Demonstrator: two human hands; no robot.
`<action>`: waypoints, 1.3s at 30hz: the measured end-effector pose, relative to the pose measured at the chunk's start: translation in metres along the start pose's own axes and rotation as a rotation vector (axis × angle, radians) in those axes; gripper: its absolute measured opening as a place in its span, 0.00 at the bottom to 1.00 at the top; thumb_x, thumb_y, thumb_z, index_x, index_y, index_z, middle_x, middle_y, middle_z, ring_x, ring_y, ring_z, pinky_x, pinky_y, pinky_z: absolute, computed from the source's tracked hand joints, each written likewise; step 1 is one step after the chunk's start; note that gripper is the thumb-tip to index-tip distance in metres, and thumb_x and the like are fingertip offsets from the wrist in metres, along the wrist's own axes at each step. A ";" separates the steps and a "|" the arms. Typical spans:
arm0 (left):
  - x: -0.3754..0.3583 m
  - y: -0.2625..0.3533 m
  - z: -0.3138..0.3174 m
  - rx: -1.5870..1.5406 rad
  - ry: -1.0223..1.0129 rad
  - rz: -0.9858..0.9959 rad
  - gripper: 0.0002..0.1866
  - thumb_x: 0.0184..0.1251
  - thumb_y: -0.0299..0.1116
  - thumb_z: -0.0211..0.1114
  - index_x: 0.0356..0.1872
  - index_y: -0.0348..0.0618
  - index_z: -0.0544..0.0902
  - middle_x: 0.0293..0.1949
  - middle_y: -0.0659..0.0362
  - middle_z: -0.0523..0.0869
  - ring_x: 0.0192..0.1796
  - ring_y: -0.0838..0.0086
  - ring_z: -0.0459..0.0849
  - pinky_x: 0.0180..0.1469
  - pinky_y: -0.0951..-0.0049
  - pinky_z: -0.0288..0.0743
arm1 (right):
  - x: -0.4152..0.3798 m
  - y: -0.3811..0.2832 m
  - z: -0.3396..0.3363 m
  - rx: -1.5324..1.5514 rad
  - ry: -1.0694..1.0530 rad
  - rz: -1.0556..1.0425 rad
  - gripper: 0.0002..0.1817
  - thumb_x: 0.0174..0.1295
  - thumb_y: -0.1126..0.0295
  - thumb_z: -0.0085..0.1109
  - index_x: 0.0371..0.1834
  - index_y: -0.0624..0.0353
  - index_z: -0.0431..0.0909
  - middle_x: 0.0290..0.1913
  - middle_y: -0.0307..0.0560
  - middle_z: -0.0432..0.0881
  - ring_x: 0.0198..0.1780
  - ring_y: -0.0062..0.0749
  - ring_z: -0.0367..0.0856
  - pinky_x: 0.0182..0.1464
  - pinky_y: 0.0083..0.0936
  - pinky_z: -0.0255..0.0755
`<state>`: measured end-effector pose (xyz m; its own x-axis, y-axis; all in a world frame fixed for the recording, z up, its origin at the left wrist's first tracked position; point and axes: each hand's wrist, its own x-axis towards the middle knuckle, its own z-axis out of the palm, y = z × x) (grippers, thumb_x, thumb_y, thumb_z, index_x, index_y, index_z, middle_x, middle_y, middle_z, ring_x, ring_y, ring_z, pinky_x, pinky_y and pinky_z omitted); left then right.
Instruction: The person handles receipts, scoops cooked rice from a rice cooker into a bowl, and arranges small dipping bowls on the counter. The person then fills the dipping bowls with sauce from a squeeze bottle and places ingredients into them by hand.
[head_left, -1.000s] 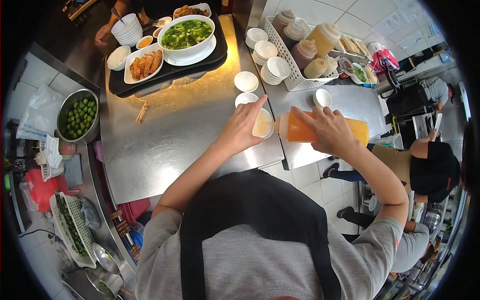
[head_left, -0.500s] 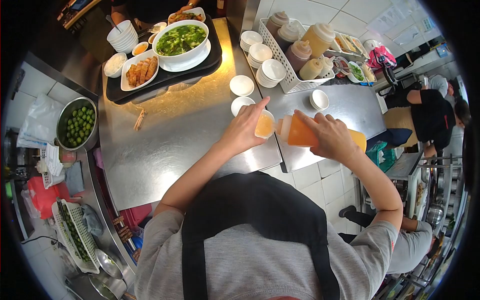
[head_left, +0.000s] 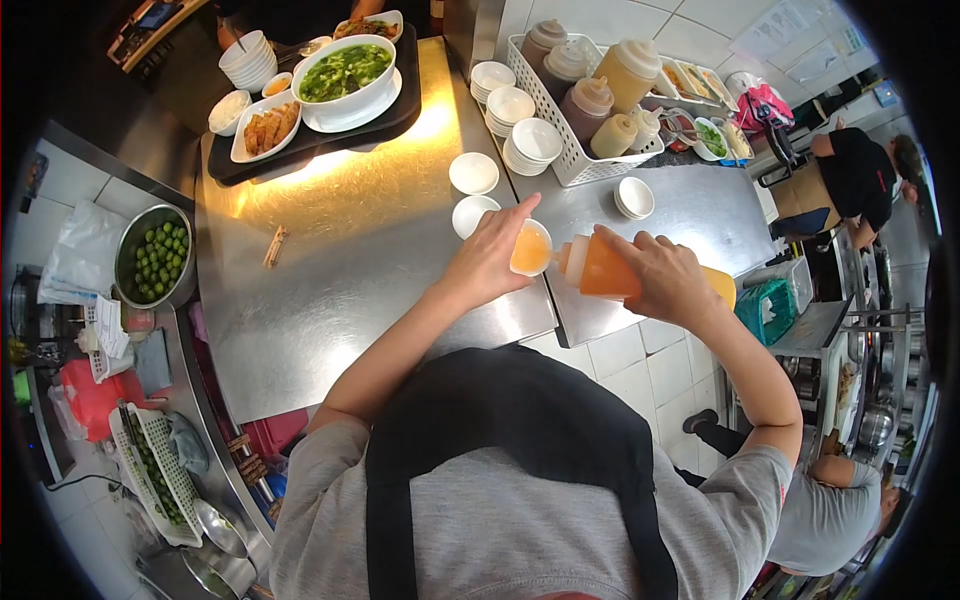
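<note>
My left hand (head_left: 487,258) holds a small white sauce dish (head_left: 531,247) with orange sauce in it, its fingers at the rim. My right hand (head_left: 665,277) is wrapped around a squeeze bottle (head_left: 607,268) of orange sauce, tilted nearly level. The bottle's nozzle points left at the dish, close to its right edge. Just beyond my left hand, two white dishes (head_left: 473,174) sit on the steel counter, the nearer one partly covered by my fingers.
A black tray (head_left: 225,172) at the far left bears a soup bowl (head_left: 347,75), a meat plate and stacked bowls. A white basket (head_left: 575,172) of squeeze bottles stands beside stacked dishes (head_left: 533,141). Green limes fill a metal bowl (head_left: 153,257) at left. Co-workers (head_left: 862,180) are at right.
The orange sauce in the dish looks fuller and deeper in colour. At the far side, the black tray has slid away from me. Both my hands stay in nearly the same place.
</note>
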<state>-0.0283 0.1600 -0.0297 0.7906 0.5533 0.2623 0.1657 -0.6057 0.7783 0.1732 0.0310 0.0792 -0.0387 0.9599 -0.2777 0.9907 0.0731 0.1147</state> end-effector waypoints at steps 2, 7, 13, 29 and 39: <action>0.001 -0.001 0.002 -0.006 0.003 0.000 0.52 0.34 0.25 0.73 0.67 0.47 0.55 0.54 0.48 0.72 0.57 0.52 0.70 0.59 0.60 0.66 | -0.001 0.002 0.001 0.011 0.001 0.006 0.52 0.35 0.66 0.70 0.69 0.39 0.53 0.39 0.50 0.77 0.38 0.43 0.80 0.34 0.33 0.76; 0.007 -0.002 0.000 -0.085 0.022 -0.013 0.52 0.34 0.25 0.73 0.67 0.46 0.55 0.54 0.48 0.73 0.57 0.54 0.70 0.60 0.61 0.66 | -0.005 0.010 0.007 0.123 0.042 0.018 0.52 0.35 0.66 0.70 0.69 0.40 0.54 0.38 0.49 0.77 0.37 0.43 0.80 0.36 0.34 0.76; 0.020 -0.006 -0.014 -0.138 0.036 -0.021 0.51 0.35 0.28 0.75 0.67 0.47 0.57 0.53 0.51 0.74 0.58 0.58 0.72 0.62 0.62 0.63 | 0.002 0.016 0.017 0.490 0.042 0.097 0.54 0.33 0.63 0.72 0.70 0.42 0.53 0.43 0.53 0.78 0.43 0.51 0.79 0.46 0.38 0.73; 0.095 -0.140 -0.075 0.134 0.215 -0.205 0.49 0.35 0.26 0.74 0.65 0.46 0.59 0.57 0.48 0.69 0.61 0.55 0.66 0.64 0.60 0.61 | 0.025 0.020 0.046 1.113 0.611 0.131 0.58 0.29 0.60 0.76 0.69 0.56 0.54 0.58 0.54 0.73 0.61 0.46 0.71 0.65 0.39 0.61; 0.096 -0.139 -0.090 0.349 0.063 -0.012 0.40 0.40 0.21 0.65 0.63 0.41 0.65 0.64 0.50 0.65 0.66 0.57 0.63 0.67 0.64 0.59 | 0.027 0.019 0.047 1.058 0.615 0.138 0.58 0.29 0.60 0.77 0.68 0.57 0.54 0.59 0.55 0.72 0.62 0.47 0.70 0.65 0.39 0.61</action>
<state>-0.0287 0.3482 -0.0611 0.7513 0.5891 0.2976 0.3749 -0.7520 0.5421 0.1968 0.0459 0.0289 0.3031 0.9309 0.2037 0.5983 -0.0195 -0.8010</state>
